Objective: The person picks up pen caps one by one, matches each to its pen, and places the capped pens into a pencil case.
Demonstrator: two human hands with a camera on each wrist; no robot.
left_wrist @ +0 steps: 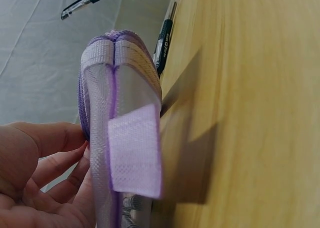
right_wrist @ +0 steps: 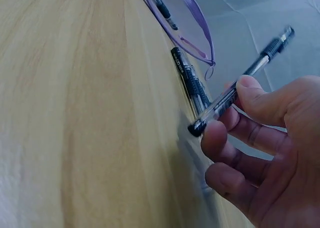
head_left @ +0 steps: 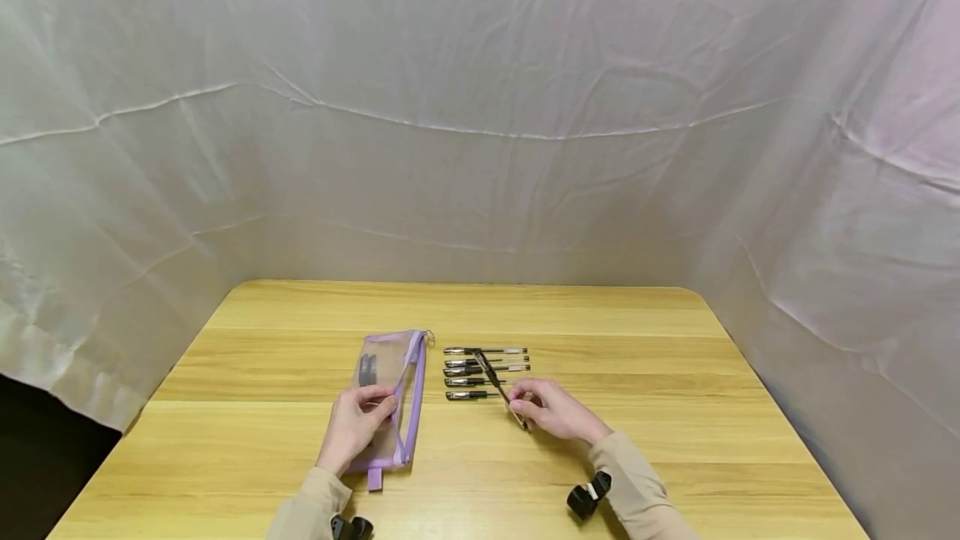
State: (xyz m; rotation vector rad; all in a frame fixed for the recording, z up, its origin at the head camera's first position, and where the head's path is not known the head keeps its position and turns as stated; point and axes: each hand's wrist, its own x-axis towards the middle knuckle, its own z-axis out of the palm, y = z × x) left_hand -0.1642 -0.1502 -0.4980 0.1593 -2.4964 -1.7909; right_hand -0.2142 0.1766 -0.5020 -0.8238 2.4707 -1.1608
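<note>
A purple-edged mesh zip pouch [head_left: 417, 407] lies on the left of the table, its top gaping along the zip. My left hand [head_left: 356, 423] pinches one side of that opening between thumb and fingers. In the left wrist view the pouch's lilac end tab [left_wrist: 135, 153] faces the camera. Off to the right, my right hand [head_left: 558, 411] holds a black gel pen [right_wrist: 225, 99] between thumb and fingertips, slanted above the table. Several similar pens [head_left: 461, 382] lie in a row between pouch and right hand, partly behind the held pen in the head view.
A grey shape [head_left: 367, 370] shows through the pouch mesh. A small ring [head_left: 430, 337] hangs at the pouch's far corner. The wooden table [head_left: 637, 332] is bounded by pale cloth [head_left: 480, 190] at the back and sides.
</note>
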